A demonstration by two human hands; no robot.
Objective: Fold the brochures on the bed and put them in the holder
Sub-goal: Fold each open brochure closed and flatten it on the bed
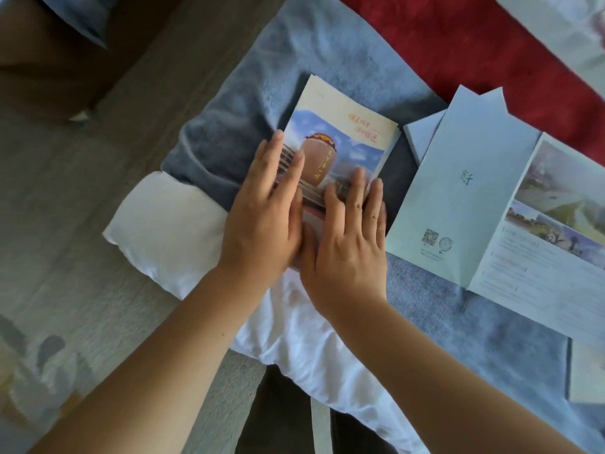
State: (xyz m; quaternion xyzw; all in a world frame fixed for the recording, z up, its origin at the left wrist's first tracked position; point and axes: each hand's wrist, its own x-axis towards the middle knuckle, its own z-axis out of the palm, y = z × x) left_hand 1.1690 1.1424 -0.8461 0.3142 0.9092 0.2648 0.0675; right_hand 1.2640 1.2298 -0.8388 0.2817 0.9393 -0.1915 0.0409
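Brochure (340, 136) | L hand (262, 221) on left edge (R hand (343, 257) right) | blanket (229, 126) beyond

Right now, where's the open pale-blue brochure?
Head view, right side: the open brochure lies mostly on the blue towel, right of the folded brochure.

A folded brochure (337, 126) of printed paper, its colour cover smooth with a slight sheen, lies on a blue-grey towel (311, 50) of thick terry cloth with a rough, looped pile. Beside it, an open brochure (458, 191) shows pale-blue paper with a matt finish, while the white sheet (170, 224) at the bed's edge is smooth, creased woven cloth and the red cover (442, 37) behind looks like flat matt fabric. The floor (147, 103) has a grey-brown wood-grain surface, dull rather than polished.
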